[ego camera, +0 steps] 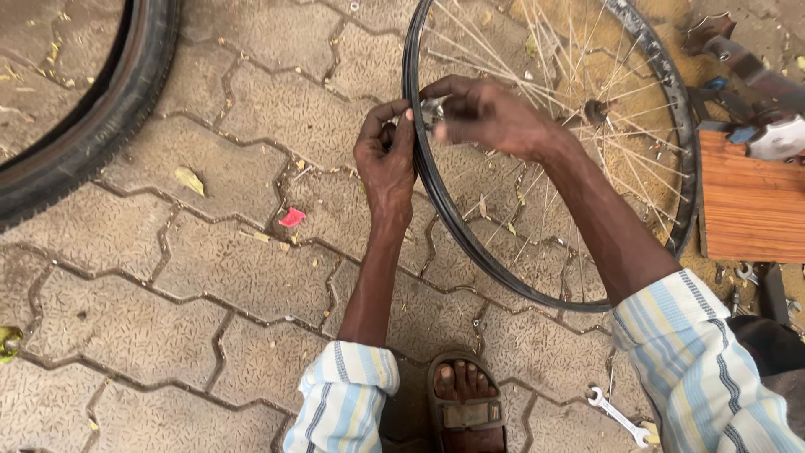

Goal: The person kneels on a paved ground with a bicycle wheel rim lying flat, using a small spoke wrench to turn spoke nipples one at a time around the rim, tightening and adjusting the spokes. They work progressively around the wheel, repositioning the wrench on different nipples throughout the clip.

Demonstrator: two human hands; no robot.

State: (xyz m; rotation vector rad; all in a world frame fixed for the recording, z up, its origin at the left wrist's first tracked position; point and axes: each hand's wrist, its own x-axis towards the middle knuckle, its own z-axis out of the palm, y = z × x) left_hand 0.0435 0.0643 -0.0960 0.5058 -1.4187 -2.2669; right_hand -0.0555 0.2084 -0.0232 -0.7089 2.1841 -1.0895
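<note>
Far to my left a black rubber tyre [92, 117] lies on the paving stones [210, 268], well apart from what I am working on. A yellowed leaf [189, 179] and a scrap of red litter [292, 217] sit on the pavers between the tyre and me.

My left hand [386, 164] is closed around the near edge of the bicycle wheel rim [453, 218], fingers curled over it from the outside. The rim stands tilted in front of me, its lower arc near the ground just beyond my sandalled foot [465, 403]. My right hand [490, 117] reaches through from the other side, thumb and fingertips pinched narrow on a small silvery part [432, 111] at the rim, just beside my left fingers; I cannot tell exactly what that piece is.

The wheel looks light and stiff, I judge, easy to steady with one hand at the edge. The thin spokes [579, 168] look bendable, so the rim itself is the better place to grip, not the wires.

A wrench [619, 415] lies on the ground by my right sleeve [704, 369], and a wooden board [750, 201] sits at the far right.
</note>
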